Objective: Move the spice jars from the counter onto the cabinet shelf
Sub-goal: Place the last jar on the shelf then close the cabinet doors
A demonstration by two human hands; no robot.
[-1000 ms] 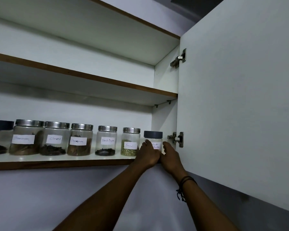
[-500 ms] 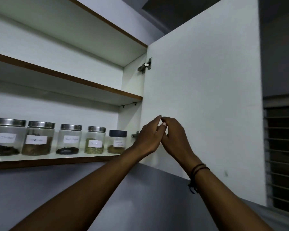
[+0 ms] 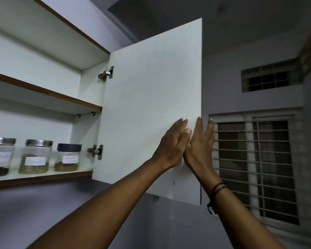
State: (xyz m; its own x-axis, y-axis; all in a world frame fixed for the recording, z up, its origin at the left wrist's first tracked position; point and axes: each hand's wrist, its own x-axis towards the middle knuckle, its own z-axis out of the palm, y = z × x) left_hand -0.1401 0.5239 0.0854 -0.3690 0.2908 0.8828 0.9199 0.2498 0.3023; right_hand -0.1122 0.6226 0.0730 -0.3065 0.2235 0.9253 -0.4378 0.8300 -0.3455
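Note:
Three labelled spice jars stand in a row on the lower cabinet shelf (image 3: 43,177): a dark-lidded jar (image 3: 68,157) with brown powder at the right end, a steel-lidded jar (image 3: 35,156) with green contents beside it, and another steel-lidded jar (image 3: 0,157) cut by the left frame edge. My left hand (image 3: 172,142) lies flat, fingers extended, on the inner face of the open white cabinet door (image 3: 147,97). My right hand (image 3: 200,142), also flat and empty, is at the door's free edge, its fingers past it. Both hands touch each other.
An upper shelf (image 3: 43,92) in the cabinet holds nothing visible. Two metal hinges (image 3: 107,75) join the door to the cabinet side. A barred window (image 3: 257,168) and a small vent window (image 3: 268,79) are on the wall to the right.
Both hands left the dark-lidded jar on the shelf and moved right to the cabinet door, opening flat against it. The view swung right, so fewer jars show.

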